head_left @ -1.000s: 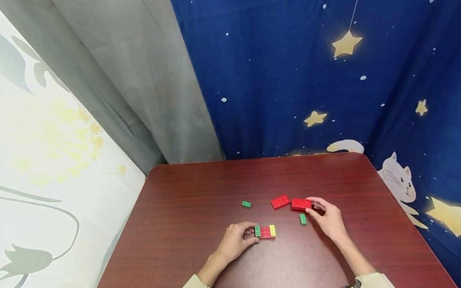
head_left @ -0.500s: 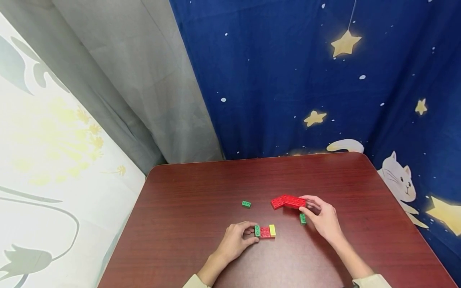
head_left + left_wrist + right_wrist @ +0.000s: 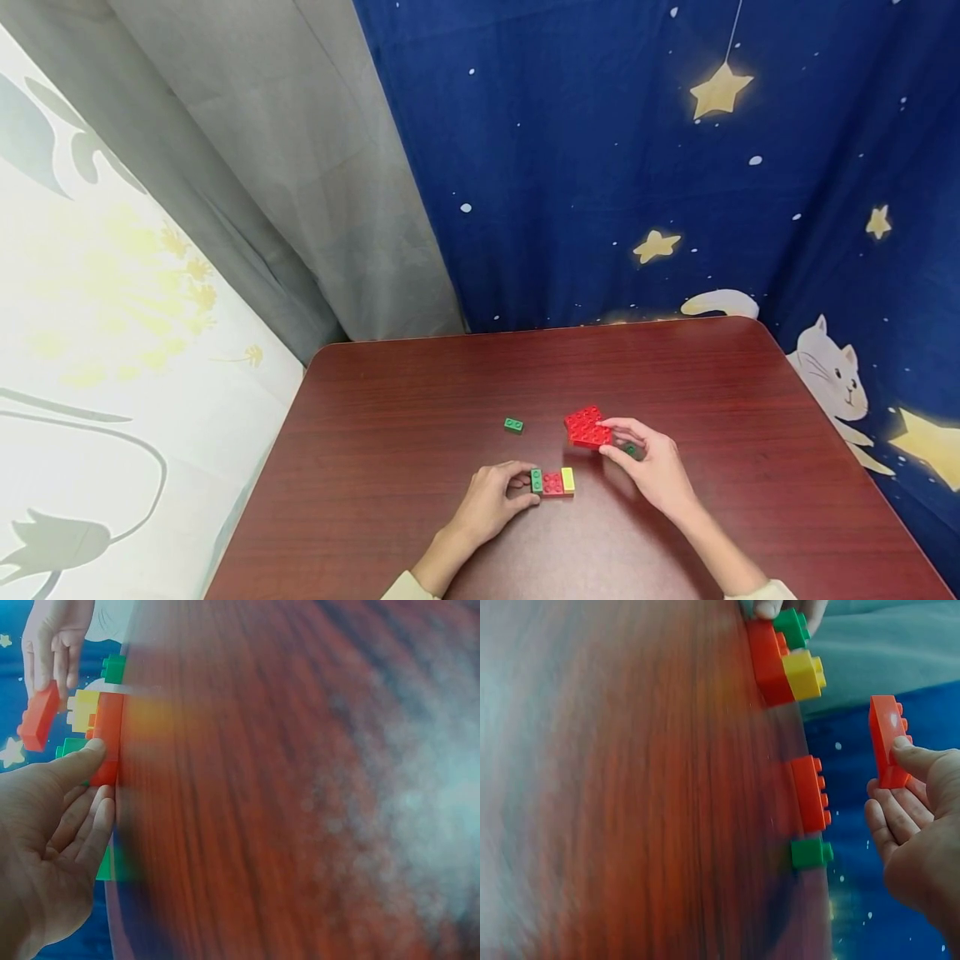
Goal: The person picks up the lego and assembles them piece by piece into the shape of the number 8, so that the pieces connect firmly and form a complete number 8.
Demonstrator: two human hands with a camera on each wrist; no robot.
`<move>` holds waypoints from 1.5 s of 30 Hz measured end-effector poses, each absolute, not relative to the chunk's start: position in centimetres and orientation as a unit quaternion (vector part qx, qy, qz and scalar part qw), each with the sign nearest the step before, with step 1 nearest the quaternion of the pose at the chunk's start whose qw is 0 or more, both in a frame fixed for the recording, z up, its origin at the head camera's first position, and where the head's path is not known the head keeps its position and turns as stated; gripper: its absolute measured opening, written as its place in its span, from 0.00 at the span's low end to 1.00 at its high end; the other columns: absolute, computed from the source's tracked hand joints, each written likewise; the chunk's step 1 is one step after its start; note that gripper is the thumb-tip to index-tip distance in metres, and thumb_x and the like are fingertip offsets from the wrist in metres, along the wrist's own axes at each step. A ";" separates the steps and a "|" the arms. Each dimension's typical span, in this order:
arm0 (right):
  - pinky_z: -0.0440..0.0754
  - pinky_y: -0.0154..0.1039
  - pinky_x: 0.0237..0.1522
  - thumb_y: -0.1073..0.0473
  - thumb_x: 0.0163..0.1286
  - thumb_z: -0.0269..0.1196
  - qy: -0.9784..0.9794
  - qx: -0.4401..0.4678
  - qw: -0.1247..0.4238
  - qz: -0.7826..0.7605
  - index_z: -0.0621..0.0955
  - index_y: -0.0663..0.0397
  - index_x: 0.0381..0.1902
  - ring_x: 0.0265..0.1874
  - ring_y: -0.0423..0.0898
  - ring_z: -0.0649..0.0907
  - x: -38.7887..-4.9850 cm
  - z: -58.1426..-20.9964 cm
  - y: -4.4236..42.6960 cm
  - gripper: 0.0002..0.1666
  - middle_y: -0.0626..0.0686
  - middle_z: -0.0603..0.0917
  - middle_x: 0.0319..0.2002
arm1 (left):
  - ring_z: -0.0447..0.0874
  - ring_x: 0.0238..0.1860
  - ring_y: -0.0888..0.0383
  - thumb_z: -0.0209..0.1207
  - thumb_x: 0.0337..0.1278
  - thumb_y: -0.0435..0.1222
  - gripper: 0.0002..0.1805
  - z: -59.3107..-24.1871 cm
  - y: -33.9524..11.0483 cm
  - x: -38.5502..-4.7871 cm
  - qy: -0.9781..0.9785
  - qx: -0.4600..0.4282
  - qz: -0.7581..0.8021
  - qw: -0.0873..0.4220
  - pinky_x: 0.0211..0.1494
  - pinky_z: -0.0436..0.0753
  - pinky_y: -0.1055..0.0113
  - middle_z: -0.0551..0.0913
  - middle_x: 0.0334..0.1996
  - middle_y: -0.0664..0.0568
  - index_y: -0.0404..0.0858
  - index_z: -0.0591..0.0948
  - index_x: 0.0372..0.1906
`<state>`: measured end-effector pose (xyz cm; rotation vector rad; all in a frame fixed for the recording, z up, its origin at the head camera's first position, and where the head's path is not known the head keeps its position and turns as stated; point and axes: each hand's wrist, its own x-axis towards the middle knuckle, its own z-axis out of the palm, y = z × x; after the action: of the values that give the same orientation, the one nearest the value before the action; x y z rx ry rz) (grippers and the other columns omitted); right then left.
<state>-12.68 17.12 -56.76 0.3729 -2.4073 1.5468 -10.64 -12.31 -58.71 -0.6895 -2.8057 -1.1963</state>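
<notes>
In the head view the left hand (image 3: 487, 504) pinches a brick stack (image 3: 552, 486), green and yellow on red, on the table (image 3: 420, 400), while the right hand (image 3: 651, 467) grips a red brick (image 3: 591, 437) that partly hides a second red brick (image 3: 579, 416). The left wrist view shows thumb and fingers against the stack's red base (image 3: 110, 724). In the right wrist view the gripped brick sits between thumb and fingers, clear of the table

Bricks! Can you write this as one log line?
left hand: grips red base with green brick, yellow brick; right hand: holds red brick above table; resting: loose red brick, two loose green bricks
</notes>
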 end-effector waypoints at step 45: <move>0.89 0.50 0.52 0.66 0.60 0.79 -0.791 0.196 0.047 0.578 0.87 0.50 0.53 0.48 0.45 0.90 -10.4 -58.7 12.5 0.23 0.50 0.92 0.48 | 0.89 0.42 0.66 0.80 0.54 0.36 0.20 -58.5 -12.3 -10.6 -0.899 -0.214 -0.383 0.001 0.46 0.85 0.77 0.91 0.44 0.54 0.38 0.89 0.51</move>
<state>-10.39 12.53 -58.68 0.5984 -2.4140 1.7628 -10.64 -12.33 -58.47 -0.6723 -2.8220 -1.2011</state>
